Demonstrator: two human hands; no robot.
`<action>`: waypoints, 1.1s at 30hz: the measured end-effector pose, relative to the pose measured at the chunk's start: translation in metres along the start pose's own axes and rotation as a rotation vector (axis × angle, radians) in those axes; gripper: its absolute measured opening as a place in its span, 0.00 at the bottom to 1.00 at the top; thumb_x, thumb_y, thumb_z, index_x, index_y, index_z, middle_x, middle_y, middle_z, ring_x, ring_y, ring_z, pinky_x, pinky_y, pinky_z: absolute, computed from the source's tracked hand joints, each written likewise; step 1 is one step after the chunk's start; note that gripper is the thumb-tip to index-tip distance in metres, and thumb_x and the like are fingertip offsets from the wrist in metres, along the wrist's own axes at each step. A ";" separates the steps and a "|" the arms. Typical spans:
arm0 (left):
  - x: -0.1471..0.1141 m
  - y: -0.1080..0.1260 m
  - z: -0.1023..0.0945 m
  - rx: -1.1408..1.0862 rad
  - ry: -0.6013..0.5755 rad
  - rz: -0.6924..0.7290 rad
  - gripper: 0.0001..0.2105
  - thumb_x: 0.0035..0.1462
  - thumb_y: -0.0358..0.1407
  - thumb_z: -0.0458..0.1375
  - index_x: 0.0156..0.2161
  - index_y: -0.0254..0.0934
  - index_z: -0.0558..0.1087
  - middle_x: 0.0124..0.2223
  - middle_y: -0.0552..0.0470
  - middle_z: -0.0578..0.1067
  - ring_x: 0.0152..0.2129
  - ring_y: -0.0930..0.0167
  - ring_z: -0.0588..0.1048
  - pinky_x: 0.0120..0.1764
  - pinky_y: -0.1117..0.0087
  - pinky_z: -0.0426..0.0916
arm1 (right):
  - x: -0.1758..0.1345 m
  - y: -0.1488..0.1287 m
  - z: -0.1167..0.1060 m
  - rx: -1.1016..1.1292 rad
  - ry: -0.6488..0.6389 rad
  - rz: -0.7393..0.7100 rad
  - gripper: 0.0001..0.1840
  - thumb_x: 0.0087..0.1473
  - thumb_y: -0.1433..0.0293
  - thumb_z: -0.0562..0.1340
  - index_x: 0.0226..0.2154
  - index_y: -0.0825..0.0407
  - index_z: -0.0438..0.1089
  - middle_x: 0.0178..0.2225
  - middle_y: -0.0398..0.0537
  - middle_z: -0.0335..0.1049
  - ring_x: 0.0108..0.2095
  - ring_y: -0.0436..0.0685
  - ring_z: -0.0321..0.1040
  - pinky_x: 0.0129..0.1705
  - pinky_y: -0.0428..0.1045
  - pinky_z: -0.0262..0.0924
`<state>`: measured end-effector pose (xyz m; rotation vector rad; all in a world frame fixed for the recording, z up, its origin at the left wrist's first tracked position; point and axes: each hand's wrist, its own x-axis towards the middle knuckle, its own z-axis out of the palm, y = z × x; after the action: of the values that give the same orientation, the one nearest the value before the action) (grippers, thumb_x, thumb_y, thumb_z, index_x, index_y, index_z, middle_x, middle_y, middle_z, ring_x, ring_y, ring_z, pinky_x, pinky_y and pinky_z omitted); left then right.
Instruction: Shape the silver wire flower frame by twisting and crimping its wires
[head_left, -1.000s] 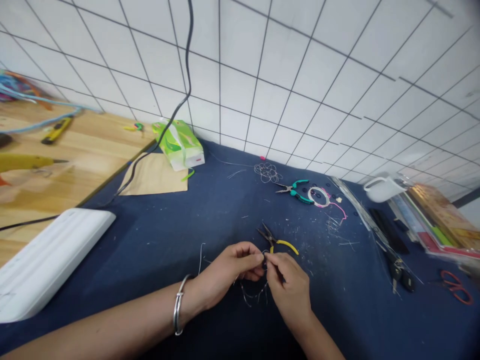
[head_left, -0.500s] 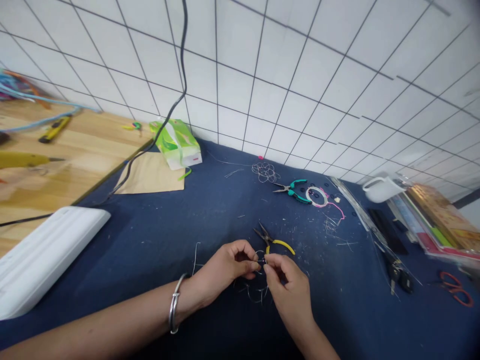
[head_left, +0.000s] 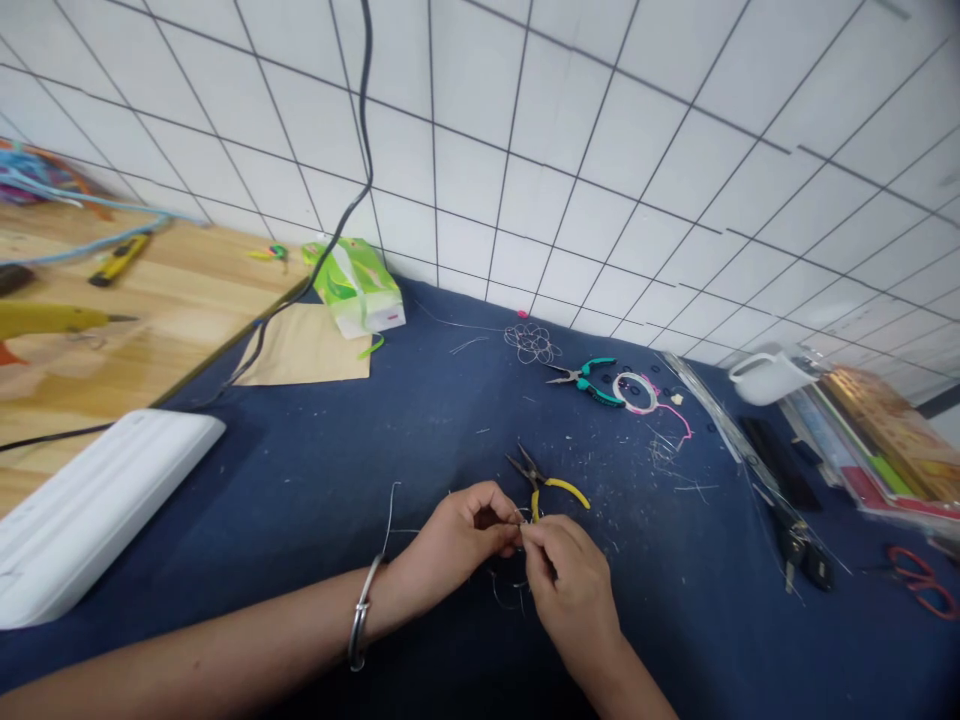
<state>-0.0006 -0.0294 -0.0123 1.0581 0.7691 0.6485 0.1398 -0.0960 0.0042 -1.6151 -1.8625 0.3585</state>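
Note:
Thin silvery wire (head_left: 508, 590), bent in loops, hangs beneath my fingers at the front middle of the dark blue cloth (head_left: 315, 500). My left hand (head_left: 469, 535) pinches this wire between thumb and fingertips. Pressed close against it, my right hand (head_left: 568, 575) pinches the wire too; the exact spot is hidden by the fingers. Just beyond them lie yellow-handled pliers (head_left: 551, 482), jaws apart, with one handle partly behind my right hand. A loose end of wire (head_left: 390, 515) sticks up left of my left wrist.
Farther back lie a coiled wire flower (head_left: 531, 343), teal-handled pliers (head_left: 589, 380) and a ring of pale cord (head_left: 634, 393). Keys (head_left: 802, 555) and red scissors (head_left: 921, 582) are on the right. A white power strip (head_left: 105, 515) and a green tissue pack (head_left: 352, 285) stand left.
My two hands have come closer together, and their fingertips now meet over the wire. My right hand has shifted slightly left and its fingers have curled in more. The pliers have not moved.

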 end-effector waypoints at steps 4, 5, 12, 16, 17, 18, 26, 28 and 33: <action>-0.002 0.001 -0.002 0.003 -0.017 -0.023 0.02 0.48 0.31 0.56 0.30 0.35 0.66 0.27 0.56 0.70 0.23 0.76 0.68 0.29 0.73 0.64 | 0.000 0.000 -0.001 -0.002 -0.034 0.015 0.10 0.52 0.76 0.51 0.32 0.51 0.67 0.30 0.46 0.68 0.33 0.51 0.66 0.37 0.49 0.62; -0.002 0.002 -0.002 0.002 -0.016 -0.027 0.03 0.48 0.31 0.56 0.30 0.35 0.66 0.27 0.56 0.70 0.23 0.76 0.69 0.29 0.73 0.64 | 0.001 0.000 -0.001 -0.002 -0.048 0.049 0.09 0.52 0.75 0.52 0.32 0.51 0.66 0.30 0.45 0.68 0.32 0.51 0.66 0.37 0.48 0.62; -0.003 0.007 -0.002 -0.027 0.005 -0.056 0.04 0.48 0.32 0.56 0.29 0.35 0.65 0.28 0.56 0.69 0.22 0.76 0.68 0.29 0.73 0.65 | 0.002 -0.005 -0.002 0.117 -0.033 0.297 0.09 0.50 0.69 0.57 0.37 0.50 0.64 0.26 0.40 0.68 0.26 0.48 0.65 0.32 0.45 0.61; -0.004 0.010 -0.002 -0.048 0.017 -0.056 0.05 0.48 0.32 0.57 0.28 0.34 0.64 0.28 0.55 0.70 0.22 0.76 0.69 0.28 0.73 0.65 | 0.003 -0.009 -0.004 0.146 -0.041 0.252 0.05 0.52 0.69 0.56 0.31 0.49 0.67 0.27 0.41 0.67 0.27 0.48 0.65 0.31 0.44 0.60; -0.004 0.010 -0.002 -0.053 0.020 -0.054 0.05 0.48 0.32 0.57 0.28 0.34 0.64 0.28 0.55 0.70 0.22 0.76 0.69 0.28 0.73 0.65 | 0.004 -0.009 -0.004 0.150 -0.035 0.223 0.06 0.52 0.69 0.55 0.30 0.49 0.67 0.27 0.42 0.67 0.28 0.49 0.65 0.32 0.45 0.61; -0.005 0.011 -0.002 -0.062 0.024 -0.052 0.05 0.48 0.32 0.57 0.28 0.34 0.64 0.28 0.54 0.70 0.23 0.76 0.69 0.29 0.73 0.65 | 0.004 -0.010 -0.005 0.153 -0.025 0.194 0.06 0.52 0.70 0.55 0.30 0.49 0.68 0.28 0.43 0.67 0.29 0.49 0.65 0.33 0.45 0.61; -0.006 0.010 -0.002 -0.170 0.043 -0.024 0.03 0.49 0.30 0.56 0.30 0.35 0.64 0.28 0.55 0.70 0.25 0.76 0.69 0.31 0.72 0.65 | -0.001 -0.003 0.001 -0.074 0.049 -0.075 0.13 0.52 0.76 0.54 0.40 0.50 0.67 0.34 0.49 0.66 0.36 0.53 0.65 0.39 0.50 0.62; -0.006 0.009 -0.003 -0.174 0.049 -0.014 0.03 0.48 0.29 0.56 0.29 0.34 0.65 0.28 0.55 0.69 0.25 0.76 0.68 0.32 0.72 0.64 | -0.003 0.000 0.004 -0.125 0.053 -0.124 0.14 0.52 0.76 0.55 0.42 0.51 0.66 0.34 0.50 0.66 0.35 0.53 0.64 0.38 0.51 0.62; -0.006 0.008 -0.006 -0.110 0.042 0.014 0.03 0.48 0.29 0.57 0.29 0.35 0.65 0.29 0.56 0.69 0.26 0.76 0.67 0.33 0.73 0.62 | -0.005 0.003 0.003 -0.143 0.082 -0.206 0.15 0.51 0.78 0.56 0.42 0.50 0.67 0.34 0.49 0.67 0.35 0.53 0.64 0.38 0.51 0.62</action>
<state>-0.0096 -0.0284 -0.0050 0.9522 0.7542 0.7187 0.1406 -0.0991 -0.0016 -1.4865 -2.0072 0.0711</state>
